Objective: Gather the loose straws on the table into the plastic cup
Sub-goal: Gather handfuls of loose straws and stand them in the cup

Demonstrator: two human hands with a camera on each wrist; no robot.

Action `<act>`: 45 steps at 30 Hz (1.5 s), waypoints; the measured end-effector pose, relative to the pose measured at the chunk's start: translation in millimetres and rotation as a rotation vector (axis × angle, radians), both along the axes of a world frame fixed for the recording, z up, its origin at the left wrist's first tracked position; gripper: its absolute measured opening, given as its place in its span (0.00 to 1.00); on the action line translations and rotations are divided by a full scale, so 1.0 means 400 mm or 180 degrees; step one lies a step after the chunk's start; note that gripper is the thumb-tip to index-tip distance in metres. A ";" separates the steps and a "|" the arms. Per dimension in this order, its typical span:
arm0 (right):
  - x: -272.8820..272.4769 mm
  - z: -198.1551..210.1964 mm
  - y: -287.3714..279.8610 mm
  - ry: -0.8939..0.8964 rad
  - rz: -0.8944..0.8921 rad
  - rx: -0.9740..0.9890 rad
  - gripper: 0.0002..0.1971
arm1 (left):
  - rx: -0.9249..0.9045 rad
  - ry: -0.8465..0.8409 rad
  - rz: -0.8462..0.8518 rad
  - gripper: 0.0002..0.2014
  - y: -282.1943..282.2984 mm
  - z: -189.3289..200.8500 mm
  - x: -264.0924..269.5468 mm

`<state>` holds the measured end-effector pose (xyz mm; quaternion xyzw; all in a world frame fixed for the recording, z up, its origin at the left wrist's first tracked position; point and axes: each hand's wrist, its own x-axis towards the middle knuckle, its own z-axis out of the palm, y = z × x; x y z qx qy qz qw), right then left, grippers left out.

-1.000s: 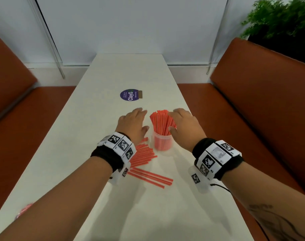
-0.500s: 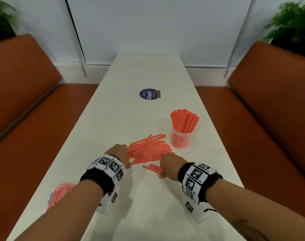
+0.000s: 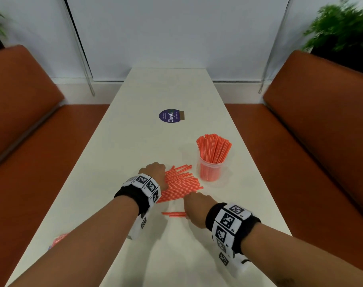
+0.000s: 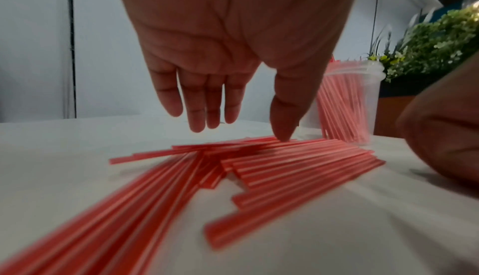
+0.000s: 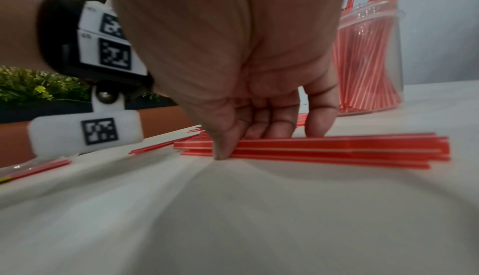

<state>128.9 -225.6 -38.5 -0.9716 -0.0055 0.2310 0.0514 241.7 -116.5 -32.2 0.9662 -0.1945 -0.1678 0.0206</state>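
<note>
A clear plastic cup point(image 3: 210, 171) full of red straws stands on the white table point(image 3: 135, 141), right of centre. Loose red straws point(image 3: 181, 183) lie in a pile left of it. My left hand point(image 3: 154, 171) is at the pile's left end; in the left wrist view it point(image 4: 246, 129) hangs open, fingers straight, thumb tip touching the straws point(image 4: 285, 168). A small separate bundle of straws point(image 3: 173, 214) lies nearer to me. My right hand point(image 3: 194, 206) pinches that bundle point(image 5: 337, 148) between thumb and fingers, flat on the table, with the cup point(image 5: 370, 54) behind it.
A purple round sticker point(image 3: 170, 116) lies mid-table beyond the cup. A packet of straws point(image 3: 58, 241) sits at the near left table edge. Orange benches point(image 3: 321, 121) flank the table on both sides, with plants point(image 3: 342, 27) behind them.
Both hands came back from the cup to the loose straws. The left hand then moved forward onto the pile, and the right hand closed on the small bundle.
</note>
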 end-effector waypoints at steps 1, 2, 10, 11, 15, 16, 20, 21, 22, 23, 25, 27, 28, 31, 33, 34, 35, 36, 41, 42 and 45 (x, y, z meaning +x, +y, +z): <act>-0.001 0.001 0.000 -0.0004 -0.0011 0.0055 0.09 | 0.0040 0.0005 -0.0055 0.26 -0.010 -0.003 0.009; -0.002 0.001 0.000 -0.0018 -0.0012 0.0103 0.09 | 0.0077 0.0010 -0.0111 0.25 -0.017 -0.009 0.021; -0.002 0.012 -0.004 0.0105 0.0142 -0.0034 0.11 | 0.0150 0.0225 -0.0240 0.12 -0.052 -0.039 0.070; -0.002 0.014 -0.003 0.0113 0.0156 -0.0077 0.10 | 0.0157 0.0235 -0.0217 0.10 -0.050 -0.043 0.070; -0.011 0.022 0.006 0.0082 0.0288 -0.0231 0.12 | 0.0159 0.0181 -0.0187 0.09 -0.053 -0.067 0.066; -0.013 0.021 0.008 0.0053 0.0309 -0.0228 0.14 | 0.0138 0.0119 -0.0195 0.08 -0.054 -0.066 0.060; -0.025 0.023 0.012 -0.0085 0.0253 -0.0107 0.15 | -0.0002 -0.0121 -0.0047 0.05 -0.056 -0.065 0.044; -0.029 0.023 0.011 -0.0112 0.0252 -0.0080 0.15 | -0.0075 -0.0109 0.0012 0.04 -0.054 -0.061 0.042; -0.032 0.024 0.011 -0.0132 0.0255 -0.0049 0.15 | -0.0177 -0.0064 0.0071 0.06 -0.051 -0.061 0.044; -0.035 0.024 0.010 -0.0141 0.0250 -0.0027 0.16 | -0.0247 -0.0033 0.0100 0.10 -0.047 -0.060 0.045; -0.037 0.022 0.008 -0.0128 0.0230 -0.0020 0.16 | -0.0334 -0.0043 0.0120 0.14 -0.038 -0.055 0.044; -0.035 0.019 0.009 -0.0039 0.0207 -0.0052 0.17 | -0.0480 -0.0110 0.0150 0.13 -0.025 -0.050 0.041; -0.034 0.017 0.008 -0.0013 0.0190 -0.0073 0.17 | -0.0613 -0.0146 0.0181 0.11 -0.018 -0.046 0.041; -0.027 0.013 -0.008 -0.0055 0.0016 0.0141 0.17 | -0.1102 -0.0095 0.0376 0.04 0.008 -0.027 0.038; -0.016 0.026 -0.030 -0.0114 -0.0116 0.0527 0.14 | -0.1691 0.0150 0.0653 0.02 0.024 -0.017 0.030; -0.009 0.035 -0.041 -0.0190 -0.0178 0.0712 0.13 | -0.2007 0.0267 0.0780 0.03 0.032 -0.013 0.024; 0.000 0.047 -0.051 -0.0317 -0.0244 0.0869 0.11 | -0.2287 0.0374 0.0873 0.05 0.038 -0.010 0.015; 0.008 0.059 -0.060 -0.0483 -0.0330 0.1027 0.08 | -0.2550 0.0503 0.0937 0.09 0.042 -0.007 0.004; 0.029 0.131 -0.070 -0.0945 -0.1342 0.2661 0.12 | -0.3588 0.1349 0.1234 0.11 0.036 0.018 -0.069; 0.032 0.141 -0.070 -0.0952 -0.1620 0.3012 0.16 | -0.3810 0.1510 0.1315 0.11 0.032 0.025 -0.084; 0.033 0.144 -0.064 -0.0840 -0.2208 0.3590 0.18 | -0.4289 0.2013 0.1457 0.10 0.018 0.044 -0.121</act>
